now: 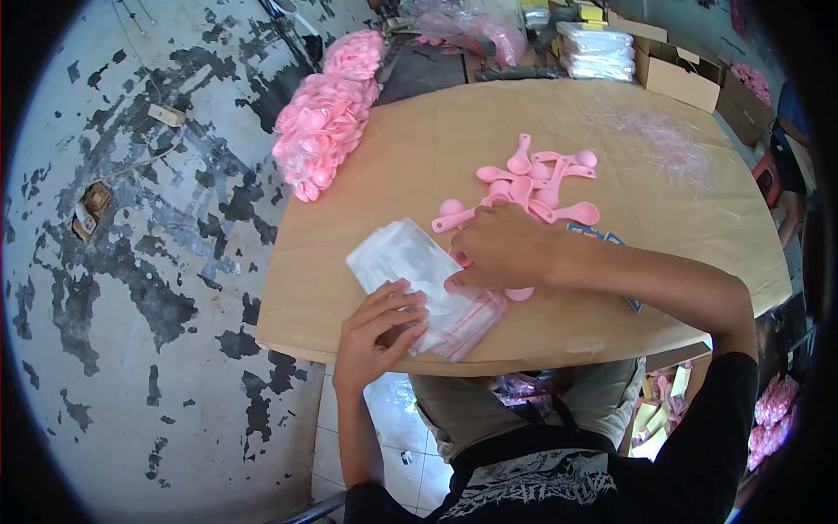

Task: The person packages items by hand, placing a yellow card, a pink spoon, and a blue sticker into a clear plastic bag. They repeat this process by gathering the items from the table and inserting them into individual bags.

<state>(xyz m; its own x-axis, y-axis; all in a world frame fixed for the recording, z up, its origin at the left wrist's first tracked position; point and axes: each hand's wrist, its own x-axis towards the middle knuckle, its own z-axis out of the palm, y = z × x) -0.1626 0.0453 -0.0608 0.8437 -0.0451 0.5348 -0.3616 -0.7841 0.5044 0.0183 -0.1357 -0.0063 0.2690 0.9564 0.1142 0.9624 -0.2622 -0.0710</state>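
Note:
My left hand [380, 332] rests at the left edge of a stack of clear plastic bags [406, 253], its fingers apart and slightly bent. The bags carry red-pink lines near their lower right end. My right hand [506, 249] is bent over the near side of a loose pile of pink plastic measuring spoons [521, 188], with its thumb beside the bags. Its fingers are curled and partly hidden, so what they hold cannot be made out. Bits of pink show under this hand, including a round spoon bowl [519, 294]. Blue-edged printed cards [615, 237] lie partly beneath my right forearm.
Bundles of bagged pink spoons [323, 122] stand at the table's back left edge. Thin clear plastic strips [668, 144] lie at the back right. Behind are stacked clear packs [598, 52] and an open cardboard box [676, 74]. Another person's arm [793, 131] shows far right.

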